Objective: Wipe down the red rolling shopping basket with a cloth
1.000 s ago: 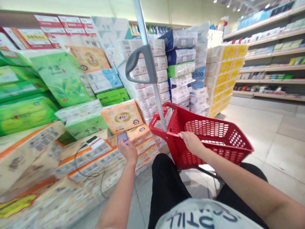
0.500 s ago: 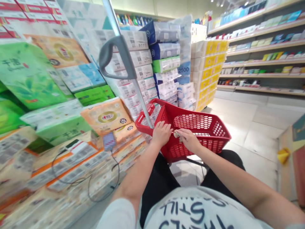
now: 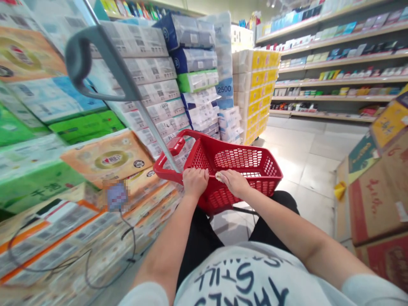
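Seemingly, work is going on at the red basket [image 3: 217,198]: along its near edge the right hand [image 3: 235,183] is pinching a pale wad [image 3: 219,176], the left hand [image 3: 195,182] is curling over nearer the left corner; what's done or remaining isn't showing.

Single head-worn camera; looked forward and down from above the wearer's shirt [image 3: 242,276]. Hands [image 3: 195,183] and red basket [image 3: 219,199] sat near, mid-view; shelves [image 3: 338,67] stood far right.

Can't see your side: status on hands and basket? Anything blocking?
Left hand gripping red basket. Right hand pinching pale crumpled piece at basket's edge. Grey handle off left, blocking neither.
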A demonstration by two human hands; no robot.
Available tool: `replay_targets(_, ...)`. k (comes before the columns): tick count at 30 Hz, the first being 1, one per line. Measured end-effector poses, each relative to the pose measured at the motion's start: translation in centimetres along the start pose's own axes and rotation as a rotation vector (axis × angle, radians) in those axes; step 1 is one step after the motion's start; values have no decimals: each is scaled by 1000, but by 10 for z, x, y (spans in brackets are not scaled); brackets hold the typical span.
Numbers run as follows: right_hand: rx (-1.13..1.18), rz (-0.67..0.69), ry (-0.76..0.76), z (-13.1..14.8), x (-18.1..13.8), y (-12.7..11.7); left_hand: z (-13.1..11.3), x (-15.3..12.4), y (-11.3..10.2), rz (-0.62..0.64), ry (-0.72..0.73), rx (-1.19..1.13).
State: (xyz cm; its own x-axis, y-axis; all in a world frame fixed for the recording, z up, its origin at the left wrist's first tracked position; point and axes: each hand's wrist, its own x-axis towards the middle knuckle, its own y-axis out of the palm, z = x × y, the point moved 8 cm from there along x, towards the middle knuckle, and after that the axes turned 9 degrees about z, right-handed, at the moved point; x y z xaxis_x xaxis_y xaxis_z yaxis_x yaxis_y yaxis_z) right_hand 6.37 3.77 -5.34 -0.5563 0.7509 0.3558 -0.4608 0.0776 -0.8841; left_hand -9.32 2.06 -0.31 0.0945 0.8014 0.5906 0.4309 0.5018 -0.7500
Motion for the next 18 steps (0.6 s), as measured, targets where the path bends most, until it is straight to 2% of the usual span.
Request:
replay_targets(6, -47, -123, 28, 0, -13, -6, 1, -1, -3, -41, -31, -64)
replay_targets(10, 31, 64, 172, -14, 7, -1, 1, 1, -2, -30, -19, -20)
replay_targets(12, 61, 112, 188, -18, 10, 2, 0, 1, -2, -33, -13, -3)
replay_targets(18, -16, -177, 87, -9, -17, -3, -6, -1, -1, -7, 14, 111)
